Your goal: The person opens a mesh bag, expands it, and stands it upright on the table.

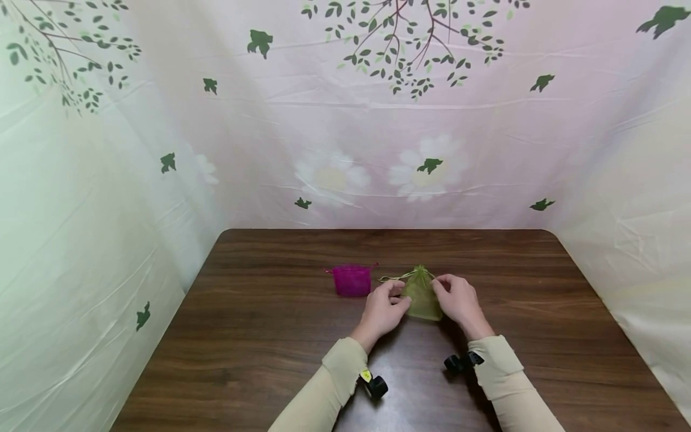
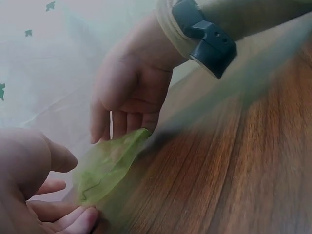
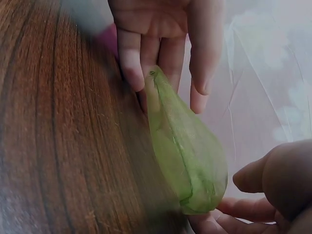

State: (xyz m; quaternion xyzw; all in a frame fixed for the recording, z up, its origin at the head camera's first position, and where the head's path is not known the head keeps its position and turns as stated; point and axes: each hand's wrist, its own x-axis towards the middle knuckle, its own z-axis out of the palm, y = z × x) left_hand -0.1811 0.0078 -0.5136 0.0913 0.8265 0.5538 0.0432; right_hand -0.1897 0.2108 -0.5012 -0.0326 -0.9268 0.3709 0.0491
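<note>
A green sheer drawstring pouch (image 1: 423,298) lies on the table between my two hands, its neck gathered at the far end and a pale cord trailing left. My left hand (image 1: 385,309) is at the pouch's left edge, fingertips touching the fabric; in the left wrist view its thumb (image 2: 62,158) stands apart from the fingers. At the right edge, near the neck, is my right hand (image 1: 460,303). The right wrist view shows its thumb (image 3: 249,176) spread from the fingers, which reach under the pouch's side. Both hands' fingers look relaxed around the green pouch.
A magenta drawstring pouch (image 1: 352,281) lies just left of the green one, beyond my left hand. The brown wooden table (image 1: 259,360) has rounded far corners. A printed cloth (image 1: 335,138) hangs behind it and along both sides.
</note>
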